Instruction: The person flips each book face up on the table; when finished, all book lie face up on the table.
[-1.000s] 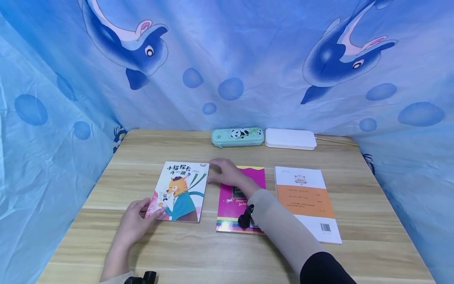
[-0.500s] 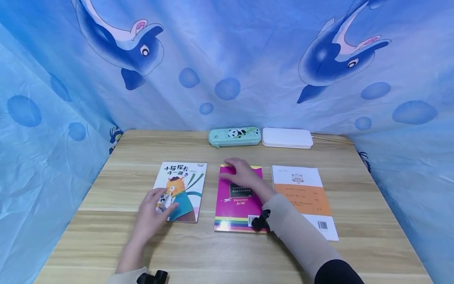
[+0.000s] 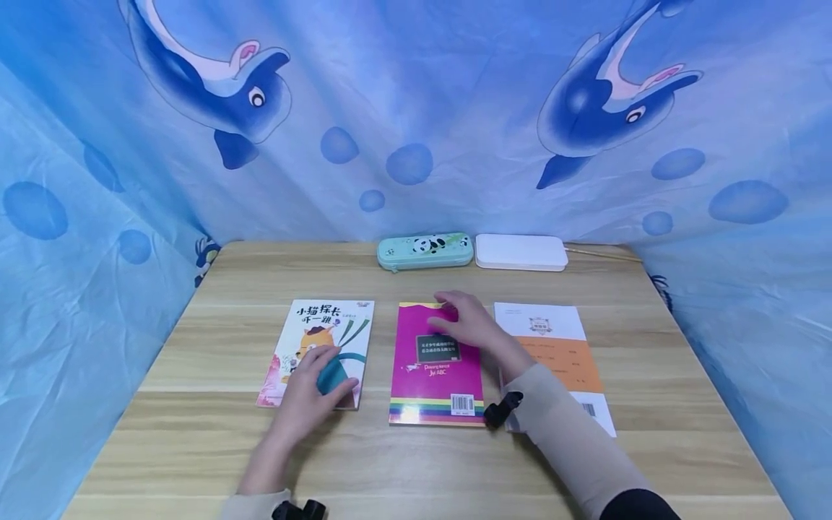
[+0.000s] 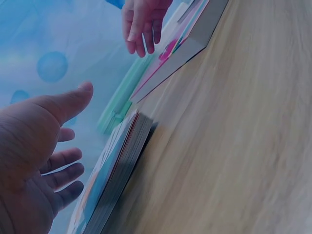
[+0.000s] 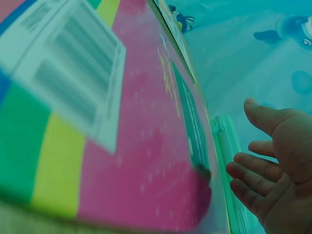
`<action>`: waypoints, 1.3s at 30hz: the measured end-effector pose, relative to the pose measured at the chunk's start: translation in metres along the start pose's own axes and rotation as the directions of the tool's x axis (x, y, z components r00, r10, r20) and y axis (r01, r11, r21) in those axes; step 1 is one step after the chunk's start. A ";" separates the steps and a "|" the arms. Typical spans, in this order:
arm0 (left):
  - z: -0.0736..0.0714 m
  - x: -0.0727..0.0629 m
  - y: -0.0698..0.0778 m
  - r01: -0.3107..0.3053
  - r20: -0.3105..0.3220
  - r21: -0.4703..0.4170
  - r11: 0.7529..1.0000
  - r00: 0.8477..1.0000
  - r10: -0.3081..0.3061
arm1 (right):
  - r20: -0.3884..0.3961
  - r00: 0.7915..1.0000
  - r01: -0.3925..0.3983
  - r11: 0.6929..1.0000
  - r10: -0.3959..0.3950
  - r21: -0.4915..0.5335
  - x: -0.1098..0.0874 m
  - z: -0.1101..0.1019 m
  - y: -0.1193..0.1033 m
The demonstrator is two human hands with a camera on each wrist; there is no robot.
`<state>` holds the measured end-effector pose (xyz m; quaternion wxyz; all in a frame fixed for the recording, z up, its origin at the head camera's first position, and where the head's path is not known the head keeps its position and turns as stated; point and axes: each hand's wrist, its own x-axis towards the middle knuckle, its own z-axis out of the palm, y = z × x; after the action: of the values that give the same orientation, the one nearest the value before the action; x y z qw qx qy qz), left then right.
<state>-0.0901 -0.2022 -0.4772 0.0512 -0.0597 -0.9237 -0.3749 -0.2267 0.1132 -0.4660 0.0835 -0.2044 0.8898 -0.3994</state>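
At the back of the wooden table [image 3: 403,469] a mint-green pencil case [image 3: 425,252] with a panda on it lies just beside a flat white box [image 3: 521,253], a thin cord [image 3: 604,254] running off to the right, and behind them hangs a blue curtain [image 3: 468,87] printed with dolphins. The right sleeve [image 3: 578,448] crosses the lower left part of the white-and-orange book [image 3: 559,348], hiding some of it. The person's left hand [image 3: 308,396] is over the lower right part of the cat-cover book [image 3: 325,328], fingers loose and apart, thumb spread; I can't tell whether the fingertips touch the cover. The right hand [image 3: 471,325] is over the upper right of the magenta book [image 3: 432,379], fingers released and slightly bent, thumb held away, and contact is unclear there too. All three books lie flat in a row, apart from one another, the magenta one in the middle. I count three books, one pencil case, one white box, two hands and two large dolphins.
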 end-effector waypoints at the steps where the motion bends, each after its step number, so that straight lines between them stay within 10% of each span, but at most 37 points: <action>1: 0.001 0.000 0.001 0.001 0.006 -0.004 1.000 1.000 -0.001 | -0.002 1.000 0.001 1.000 -0.001 -0.003 -0.002 -0.002 0.001; 28: 0.036 0.005 0.035 -0.041 0.158 -0.038 0.998 0.986 0.047 | -0.072 0.996 -0.056 0.998 0.054 -0.022 -0.025 -0.026 0.038; 39: 0.056 -0.001 0.049 -0.056 0.345 -0.111 0.992 0.934 0.091 | 0.028 0.997 -0.070 0.994 0.073 -0.088 -0.023 -0.026 0.040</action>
<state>-0.0842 -0.1287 -0.4838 -0.1029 -0.1624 -0.8955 -0.4014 -0.2260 0.1646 -0.4786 0.1023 -0.1821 0.9118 -0.3536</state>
